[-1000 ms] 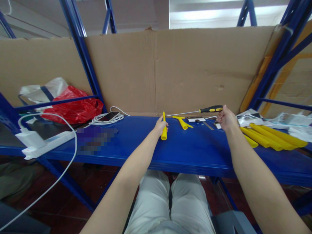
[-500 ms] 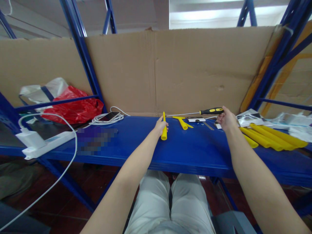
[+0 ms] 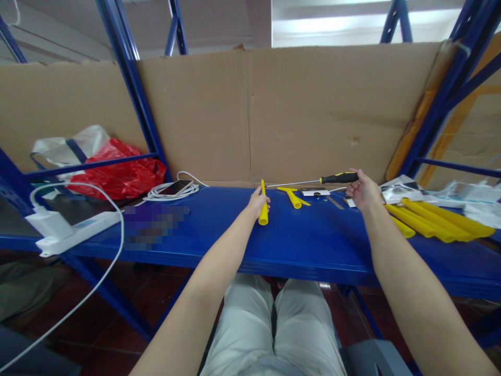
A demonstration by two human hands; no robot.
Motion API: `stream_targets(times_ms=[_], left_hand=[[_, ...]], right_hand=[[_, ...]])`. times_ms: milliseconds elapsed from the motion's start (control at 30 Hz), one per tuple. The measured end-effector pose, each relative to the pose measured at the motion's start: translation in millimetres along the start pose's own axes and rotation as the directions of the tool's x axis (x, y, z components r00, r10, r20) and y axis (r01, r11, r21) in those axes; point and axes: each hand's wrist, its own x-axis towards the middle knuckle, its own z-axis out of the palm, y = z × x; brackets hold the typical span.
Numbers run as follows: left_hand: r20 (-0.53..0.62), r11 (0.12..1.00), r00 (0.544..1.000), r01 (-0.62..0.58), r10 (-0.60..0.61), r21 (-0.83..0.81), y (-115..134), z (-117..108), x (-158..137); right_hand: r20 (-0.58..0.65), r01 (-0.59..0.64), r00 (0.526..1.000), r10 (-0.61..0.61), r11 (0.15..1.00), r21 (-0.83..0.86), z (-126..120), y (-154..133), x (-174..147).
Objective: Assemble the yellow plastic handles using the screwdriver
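My left hand is closed around a yellow plastic handle with a hollow round end, held upright above the table. With closed fingers my right hand grips the end of a long screwdriver, black with yellow. Its thin shaft runs left, and the tip meets the upper part of the yellow handle; the exact contact is too small to make out. Between my hands lies another yellow plastic piece with a forked shape, beside a small white and black box and a flat metal strip.
Several yellow tubes and plastic packets lie at the right on the blue table. At the left are a power strip, a coiled white cable and a red bag. Cardboard stands behind.
The screwdriver has turned about its shaft: its handle now shows mostly black where yellow patches showed before. My right fingers have shifted slightly; my left hand and the yellow handle stay put.
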Motion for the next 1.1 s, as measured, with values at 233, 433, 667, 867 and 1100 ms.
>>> stream_targets(times_ms=[233, 433, 667, 867, 1100], left_hand=[[0.002, 1.000, 1.000, 0.001, -0.001, 0.001, -0.1, -0.4, 0.0], [0.004, 1.000, 1.000, 0.001, -0.001, 0.003, 0.2, 0.1, -0.7], [0.011, 1.000, 1.000, 0.004, -0.004, -0.002, 1.4, 0.3, -2.3], [0.020, 1.000, 1.000, -0.001, 0.001, -0.007, -0.1, 0.1, -0.4], [0.011, 1.000, 1.000, -0.004, 0.003, 0.002, 0.3, 0.5, -1.2]], right_hand=[[-0.003, 0.032, 0.999, -0.032, 0.999, 0.029, 1.7, 1.3, 1.0], [-0.047, 0.036, 0.998, -0.037, 0.999, -0.025, -0.7, 3.2, 1.2], [-0.066, 0.039, 0.997, -0.042, 0.998, -0.045, -1.5, 3.7, 2.4], [-0.099, 0.027, 0.995, -0.032, 0.998, -0.051, -3.8, 6.9, 7.1], [-0.062, -0.035, 0.998, 0.033, 0.999, -0.025, -7.6, 4.8, 9.3]])
